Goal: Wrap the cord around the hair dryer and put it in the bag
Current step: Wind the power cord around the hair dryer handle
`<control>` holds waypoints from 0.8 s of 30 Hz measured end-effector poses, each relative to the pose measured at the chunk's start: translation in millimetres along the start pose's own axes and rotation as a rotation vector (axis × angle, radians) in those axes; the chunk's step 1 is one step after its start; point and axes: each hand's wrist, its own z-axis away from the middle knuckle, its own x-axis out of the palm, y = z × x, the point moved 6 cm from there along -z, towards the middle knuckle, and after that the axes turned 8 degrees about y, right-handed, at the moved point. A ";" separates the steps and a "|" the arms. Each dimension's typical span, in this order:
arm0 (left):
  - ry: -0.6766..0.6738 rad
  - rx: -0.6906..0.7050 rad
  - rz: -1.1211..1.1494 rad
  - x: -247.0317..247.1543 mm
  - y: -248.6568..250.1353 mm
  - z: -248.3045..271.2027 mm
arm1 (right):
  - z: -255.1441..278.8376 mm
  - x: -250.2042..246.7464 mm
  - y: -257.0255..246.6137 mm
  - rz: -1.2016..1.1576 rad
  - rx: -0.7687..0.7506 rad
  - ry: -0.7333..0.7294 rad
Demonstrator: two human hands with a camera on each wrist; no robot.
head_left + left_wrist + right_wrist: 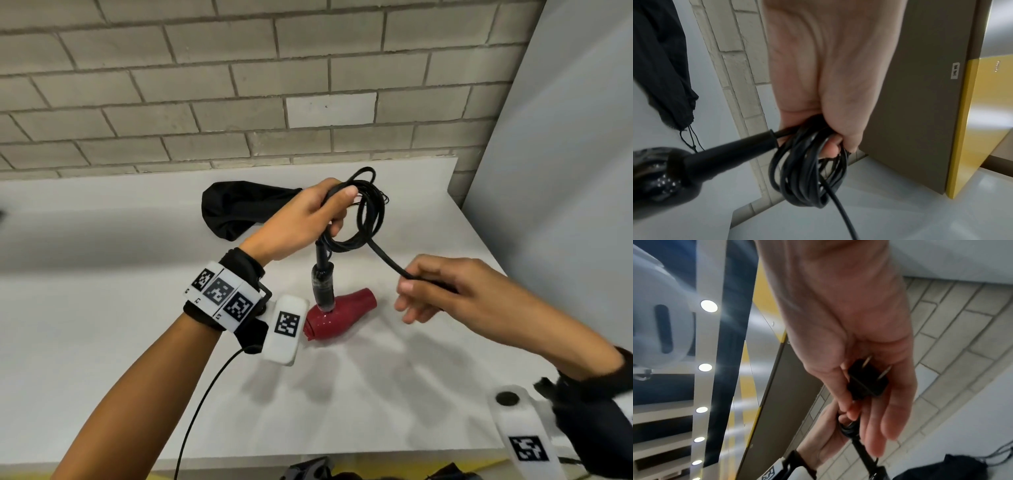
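Observation:
A red hair dryer [337, 315] with a black handle [323, 284] hangs just above the white table [102, 308], nozzle pointing right. My left hand [308, 216] grips the top of the cord where several black loops [368, 212] are coiled. In the left wrist view the coil [807, 175] hangs from my curled fingers beside the handle [725, 155]. My right hand [442, 291] pinches the cord's free end between thumb and forefinger. The plug [867, 381] lies against its palm, the other fingers extended. A black drawstring bag [239, 209] lies at the back of the table.
A brick wall [239, 85] runs behind the table and a grey panel [565, 171] closes the right side. A thin black cable [205, 404] trails from my left wrist band to the front edge. Dark gear [308, 471] sits below the table front.

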 end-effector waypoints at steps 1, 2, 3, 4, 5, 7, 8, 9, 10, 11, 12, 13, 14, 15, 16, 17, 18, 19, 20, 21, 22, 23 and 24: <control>0.010 -0.007 -0.007 -4.3 -1.8 -0.1 | 7.0 -5.6 1.3 0.073 -0.012 0.009; 0.010 -0.009 -0.011 -6.6 -2.4 0.2 | 13.5 -11.8 3.4 0.149 -0.018 0.028; 0.005 -0.007 -0.017 -7.2 -2.5 0.6 | 19.1 -18.3 6.0 0.217 -0.020 0.053; 0.002 -0.003 -0.029 -6.8 -2.4 1.0 | 24.2 -24.2 8.0 0.268 -0.033 0.082; 0.007 0.001 -0.051 -6.5 -2.5 1.3 | 29.1 -28.6 8.0 0.311 -0.066 0.120; 0.045 0.013 -0.107 -7.1 -3.7 1.7 | 37.7 -34.9 4.1 0.391 -0.189 0.192; 0.065 0.019 -0.129 -8.3 -4.7 2.2 | 42.3 -36.7 4.9 0.422 -0.223 0.211; 0.079 0.023 -0.144 -9.7 -5.7 3.1 | 45.7 -39.1 7.1 0.441 -0.229 0.225; 0.084 0.026 -0.149 -10.6 -6.3 4.2 | 48.0 -41.8 10.5 0.445 -0.220 0.236; 0.086 0.028 -0.145 -11.2 -6.1 5.3 | 48.5 -45.0 14.3 0.448 -0.212 0.254; 0.090 0.032 -0.135 -11.8 -4.9 6.0 | 46.9 -49.8 18.7 0.465 -0.213 0.289; 0.097 0.037 -0.123 -12.2 -2.9 6.6 | 43.8 -55.5 22.6 0.498 -0.228 0.357; 0.098 0.045 -0.112 -11.8 -0.1 7.0 | 39.6 -61.9 25.2 0.531 -0.252 0.452; 0.085 0.057 -0.102 -9.7 3.7 7.6 | 34.9 -68.0 27.0 0.566 -0.270 0.565; 0.057 0.074 -0.093 -6.1 8.5 8.6 | 29.6 -72.7 28.5 0.585 -0.280 0.677; 0.023 0.090 -0.078 -1.2 13.2 9.6 | 24.6 -75.2 28.7 0.582 -0.296 0.765; -0.005 0.102 -0.054 3.9 17.7 11.0 | 19.1 -74.9 28.2 0.558 -0.325 0.820; -0.022 0.110 -0.027 8.1 21.6 11.7 | 12.4 -72.6 27.0 0.507 -0.356 0.848; -0.028 0.116 -0.004 11.9 24.9 11.9 | 4.6 -69.1 27.2 0.410 -0.371 0.854; -0.030 0.120 0.010 15.1 27.0 12.1 | -4.3 -64.4 27.9 0.258 -0.363 0.834; -0.035 0.122 0.020 18.7 28.2 12.0 | -13.6 -58.8 28.3 0.075 -0.338 0.790; -0.043 0.123 0.024 22.4 28.4 12.5 | -22.2 -51.9 28.3 -0.111 -0.303 0.728; -0.050 0.125 0.018 25.4 27.6 13.5 | -29.7 -43.2 26.7 -0.287 -0.266 0.651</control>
